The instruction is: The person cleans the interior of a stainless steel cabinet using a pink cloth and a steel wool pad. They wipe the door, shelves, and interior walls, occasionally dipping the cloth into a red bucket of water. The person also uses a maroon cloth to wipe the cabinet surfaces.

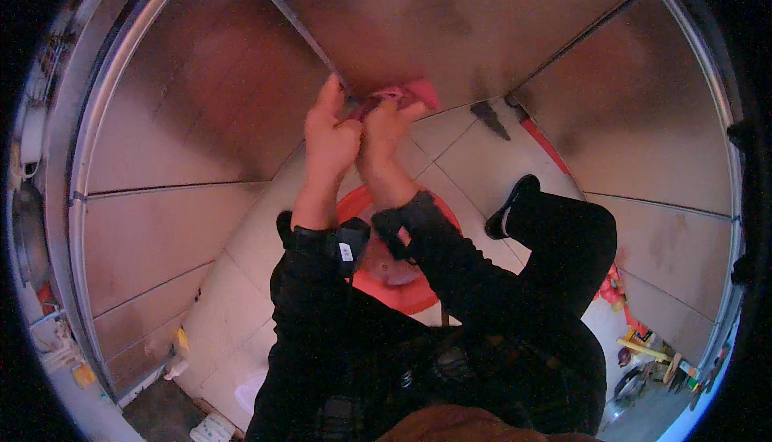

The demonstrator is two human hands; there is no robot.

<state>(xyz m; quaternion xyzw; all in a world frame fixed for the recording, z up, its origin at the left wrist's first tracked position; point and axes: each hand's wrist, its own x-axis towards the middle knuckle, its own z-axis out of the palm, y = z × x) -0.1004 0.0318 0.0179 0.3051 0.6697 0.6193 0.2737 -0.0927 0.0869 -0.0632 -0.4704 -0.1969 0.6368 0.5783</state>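
My right hand (389, 128) grips a bunched pink cloth (413, 92) against the foot of a large smooth panel (470, 26). Right beside it, my left hand (333, 134) has a finger stretched up along a thin metal strip (301, 29) between two panels. Whether the left fingers also pinch part of the cloth is hidden. Below my forearms, a red plastic basin (443, 297) stands on the floor, holding cloudy water with some foam. My sleeves and wrists cover part of the basin.
Panels with metal-edged tops surround me on three sides. On the tiled floor (455, 161), a dark pointed object (490, 120) lies near a red strip-like object (546, 146) in the right corner. My shoe (512, 207) is close by. Assorted items (648, 357) sit at lower right.
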